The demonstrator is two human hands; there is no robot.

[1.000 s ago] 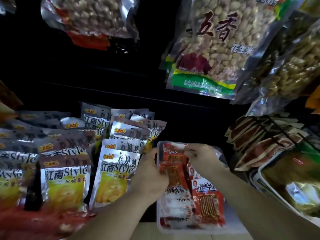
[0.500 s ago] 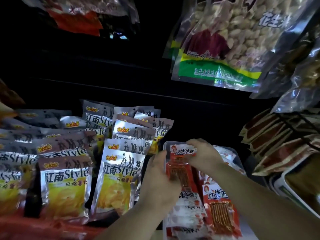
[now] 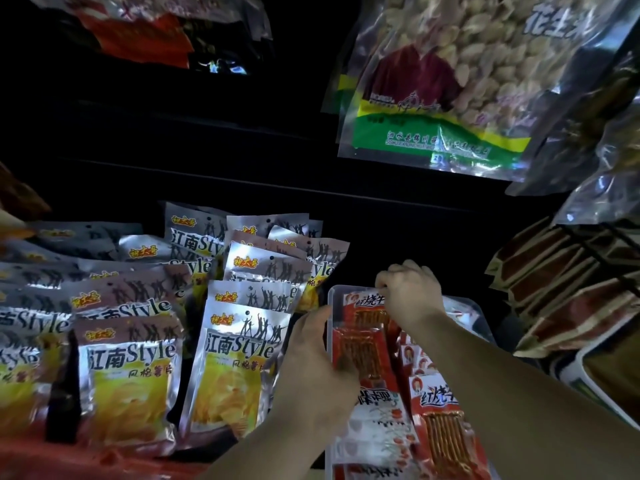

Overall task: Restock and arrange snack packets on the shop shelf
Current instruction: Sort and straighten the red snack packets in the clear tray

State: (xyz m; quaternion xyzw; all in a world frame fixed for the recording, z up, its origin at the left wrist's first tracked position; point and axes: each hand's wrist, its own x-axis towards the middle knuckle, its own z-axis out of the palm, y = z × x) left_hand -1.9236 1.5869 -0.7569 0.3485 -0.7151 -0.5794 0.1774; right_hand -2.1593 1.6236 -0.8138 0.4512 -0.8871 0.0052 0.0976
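Head view: red snack packets (image 3: 437, 427) show brown sticks through clear windows.

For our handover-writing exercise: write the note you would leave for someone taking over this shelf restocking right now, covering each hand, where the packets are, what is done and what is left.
Left hand: grips the left wall of the clear tray, fingers reaching over onto the red packets inside.
Right hand: pinches the top edge of the upright red packet at the tray's far end.
Done: silver-and-yellow chip packets stand in rows left of the tray.
Left: probably settle the pinched packet, then straighten the others, which lie unevenly in the tray.
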